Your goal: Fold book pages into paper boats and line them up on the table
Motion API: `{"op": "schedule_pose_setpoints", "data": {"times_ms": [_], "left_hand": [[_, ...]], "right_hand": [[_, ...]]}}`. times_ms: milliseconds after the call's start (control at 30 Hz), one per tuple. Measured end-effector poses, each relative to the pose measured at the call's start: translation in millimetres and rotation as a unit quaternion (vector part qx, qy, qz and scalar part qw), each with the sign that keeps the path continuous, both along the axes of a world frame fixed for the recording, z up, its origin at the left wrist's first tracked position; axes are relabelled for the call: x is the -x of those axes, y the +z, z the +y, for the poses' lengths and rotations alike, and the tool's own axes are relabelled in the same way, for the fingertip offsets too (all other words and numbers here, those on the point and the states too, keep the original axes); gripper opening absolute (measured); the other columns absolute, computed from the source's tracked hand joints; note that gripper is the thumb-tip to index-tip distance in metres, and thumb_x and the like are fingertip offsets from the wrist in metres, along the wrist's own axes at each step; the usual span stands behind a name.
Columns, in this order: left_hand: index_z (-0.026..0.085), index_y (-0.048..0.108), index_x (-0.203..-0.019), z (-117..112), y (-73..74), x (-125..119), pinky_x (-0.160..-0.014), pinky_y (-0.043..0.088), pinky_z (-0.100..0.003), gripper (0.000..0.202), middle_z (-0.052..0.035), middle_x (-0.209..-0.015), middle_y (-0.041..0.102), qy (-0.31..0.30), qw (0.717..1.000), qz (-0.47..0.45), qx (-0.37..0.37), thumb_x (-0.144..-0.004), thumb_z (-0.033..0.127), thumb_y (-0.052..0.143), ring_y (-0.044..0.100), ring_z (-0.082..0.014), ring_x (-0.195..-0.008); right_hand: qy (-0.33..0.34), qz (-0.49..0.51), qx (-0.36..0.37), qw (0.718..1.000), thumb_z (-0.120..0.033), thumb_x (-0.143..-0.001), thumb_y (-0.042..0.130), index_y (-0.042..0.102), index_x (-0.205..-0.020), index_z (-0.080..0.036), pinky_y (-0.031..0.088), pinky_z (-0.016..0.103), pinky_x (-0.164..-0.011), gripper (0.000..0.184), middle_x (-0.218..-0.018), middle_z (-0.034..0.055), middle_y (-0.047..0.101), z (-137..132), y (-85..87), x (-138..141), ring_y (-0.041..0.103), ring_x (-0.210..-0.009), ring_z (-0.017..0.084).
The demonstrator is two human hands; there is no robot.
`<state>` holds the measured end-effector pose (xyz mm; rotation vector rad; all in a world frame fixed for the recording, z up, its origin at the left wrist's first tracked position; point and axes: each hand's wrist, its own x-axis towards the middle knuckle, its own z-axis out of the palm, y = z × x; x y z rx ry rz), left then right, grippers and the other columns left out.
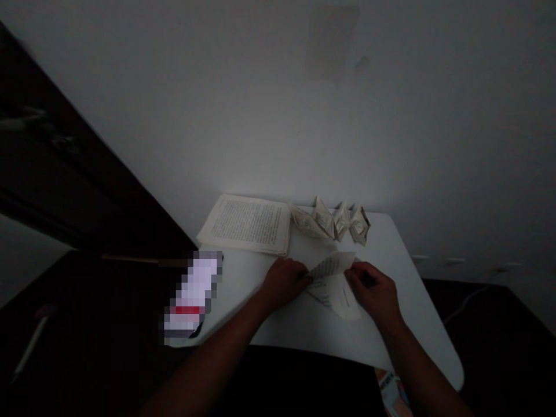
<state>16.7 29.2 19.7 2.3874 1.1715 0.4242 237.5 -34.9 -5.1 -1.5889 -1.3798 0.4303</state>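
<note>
Between my hands is a partly folded sheet of printed paper (pixel 332 289), creased, with one flap raised above the table. My left hand (pixel 286 281) pinches its left edge. On the other side, my right hand (pixel 373 289) grips the right edge between thumb and fingers. Behind the sheet stand several folded paper boats (pixel 324 220) made of printed pages, lined up side by side. To their left lies a stack of loose printed pages (pixel 249 223). The room is dim, so small folds are hard to make out.
A phone (pixel 193 295), its screen blurred out, lies at the left edge of the white table (pixel 269 330). The table's back edge meets a pale wall (pixel 260 116). A dark door (pixel 78 150) is at the left. Something printed and colourful (pixel 393 391) shows below the front edge.
</note>
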Motion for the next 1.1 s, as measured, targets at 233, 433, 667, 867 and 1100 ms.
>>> {"op": "schedule_pose_setpoints", "data": {"times_ms": [233, 433, 667, 867, 1100], "left_hand": [[0.017, 0.068, -0.084, 2.1, -0.6, 4.8, -0.065, 0.041, -0.025, 0.017, -0.0007, -0.072, 0.066, 0.032, 0.983, -0.131, 0.125, -0.076, 0.030, 0.061, 0.055, -0.0126, -0.065], [0.017, 0.062, -0.100, 4.0, -7.4, 8.6, -0.068, 0.046, -0.025, 0.032, -0.0011, -0.078, 0.065, 0.081, 0.941, -0.274, 0.181, -0.072, 0.032, 0.067, 0.058, -0.0128, -0.070], [0.016, 0.057, -0.102, 4.5, -6.3, 8.6, -0.067, 0.046, -0.025, 0.032, 0.0014, -0.072, 0.061, 0.112, 0.907, -0.355, 0.198, -0.075, 0.030, 0.064, 0.058, -0.0112, -0.067], [0.018, 0.051, -0.104, 7.5, 0.8, 9.3, -0.063, 0.044, -0.023, 0.034, 0.0036, -0.069, 0.058, 0.074, 0.919, -0.326, 0.209, -0.074, 0.027, 0.064, 0.055, -0.0101, -0.063], [0.019, 0.049, -0.101, 19.5, 15.0, 2.6, -0.059, 0.040, -0.021, 0.035, 0.0040, -0.070, 0.059, -0.035, 0.946, -0.236, 0.220, -0.072, 0.027, 0.067, 0.053, -0.0091, -0.061]], "right_hand": [[0.004, -0.008, 0.004, 1.000, -0.040, -0.076, 0.061, 0.064, -0.084, -0.018, 0.048, 0.028, -0.063, 0.024, -0.067, 0.0007, 0.058, -0.4, -0.3, -1.5, 0.055, -0.062, 0.015], [-0.005, 0.019, 0.014, 1.000, -0.042, -0.073, 0.065, 0.064, -0.092, -0.018, 0.053, 0.034, -0.069, 0.031, -0.075, 0.0041, 0.066, -1.2, -4.9, -1.8, 0.061, -0.066, 0.018], [0.034, 0.047, 0.019, 0.998, -0.038, -0.072, 0.067, 0.055, -0.109, -0.019, 0.052, 0.034, -0.070, 0.043, -0.069, 0.0006, 0.064, -0.9, -0.5, 2.8, 0.062, -0.066, 0.017], [-0.035, -0.004, -0.041, 0.999, -0.041, -0.075, 0.063, 0.049, -0.117, -0.020, 0.049, 0.038, -0.080, 0.049, -0.097, 0.0074, 0.063, -3.7, 19.1, 0.7, 0.059, -0.081, 0.019], [0.133, -0.179, 0.005, 0.975, -0.042, -0.078, 0.060, 0.061, -0.107, -0.024, 0.043, 0.042, -0.091, 0.034, -0.113, 0.0089, 0.062, 12.9, 54.7, 3.9, 0.056, -0.104, 0.026]]}}
